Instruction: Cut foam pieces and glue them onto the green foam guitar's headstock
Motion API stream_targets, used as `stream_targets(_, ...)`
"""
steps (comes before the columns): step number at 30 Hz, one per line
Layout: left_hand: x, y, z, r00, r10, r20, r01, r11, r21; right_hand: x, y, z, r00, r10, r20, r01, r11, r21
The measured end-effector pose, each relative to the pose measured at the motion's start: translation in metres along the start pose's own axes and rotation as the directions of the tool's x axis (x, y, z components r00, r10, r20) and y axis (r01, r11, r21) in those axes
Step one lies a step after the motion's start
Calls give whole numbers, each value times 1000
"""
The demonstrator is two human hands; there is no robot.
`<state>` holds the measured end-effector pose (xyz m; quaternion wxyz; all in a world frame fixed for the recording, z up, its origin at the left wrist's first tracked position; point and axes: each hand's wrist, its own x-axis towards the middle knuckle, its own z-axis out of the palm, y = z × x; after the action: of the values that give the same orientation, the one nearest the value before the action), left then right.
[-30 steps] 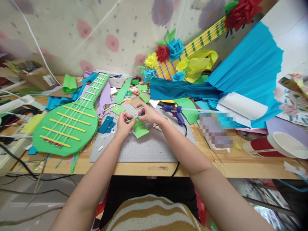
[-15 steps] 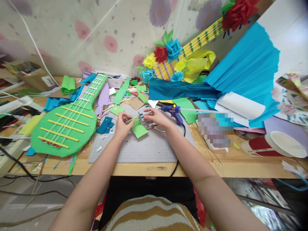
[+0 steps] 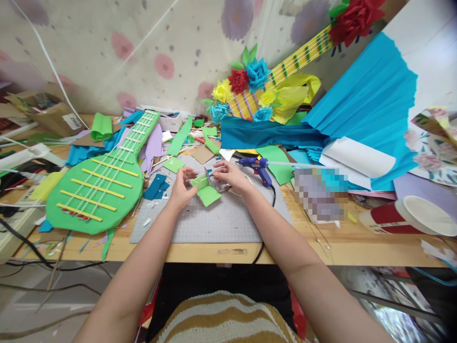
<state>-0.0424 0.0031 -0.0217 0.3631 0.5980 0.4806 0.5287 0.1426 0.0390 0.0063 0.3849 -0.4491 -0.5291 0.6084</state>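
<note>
Between my two hands, above the grey cutting mat [image 3: 221, 228], is a small folded green piece [image 3: 208, 195] with a thin upright part at its right side. My left hand [image 3: 183, 187] has its fingers curled at the left edge of this piece. From the right, my right hand [image 3: 230, 176] pinches near the upright part; what lies between its fingertips is too small to make out. A blue glue gun [image 3: 257, 167] lies just beyond my right hand, its cord running down over the mat.
A green paper lute [image 3: 96, 190] lies at the left. Behind the mat are paper scraps, and a yellow flowered instrument [image 3: 285, 71] leans on the wall. Blue crepe paper [image 3: 367, 109] and a red-and-white cup [image 3: 389, 216] are at the right.
The green piece has shifted slightly and shows more of its upper face. The fingers of my left hand have moved a little back from it.
</note>
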Motion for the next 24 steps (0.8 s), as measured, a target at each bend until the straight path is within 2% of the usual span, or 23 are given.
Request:
stream_targets(3, 2, 0, 0, 979, 0, -206, -13, 998, -61, -1, 0, 3, 1000, -21, -20, 21, 1000, -7)
stream_targets(5, 3, 1, 1, 963, -2, -271, -14, 998, -57, -1, 0, 3, 999, -37, -14, 37, 999, -19)
stream_targets(10, 1, 4, 4, 980, 3, -198, -15, 998, -58, 0, 4, 3, 998, -69, -8, 68, 993, -94)
stream_targets(15, 0, 6, 5, 994, 23, -109, -42, 985, -168, 3, 4, 10, 1000, -1, 30, 4, 996, -92)
stream_targets(17, 0, 7, 5, 995, 15, -97, -34, 979, -200, 4, 3, 14, 1000, 18, 10, -16, 994, -105)
stream_targets(21, 3, 10, 3, 983, -66, -169, 16, 960, -280, 4, 1, 18, 999, 38, -29, -40, 997, -68)
stream_targets(24, 5, 12, 1, 945, -75, -319, -26, 953, -301, 0, -2, 18, 999, 47, -22, -49, 994, -96)
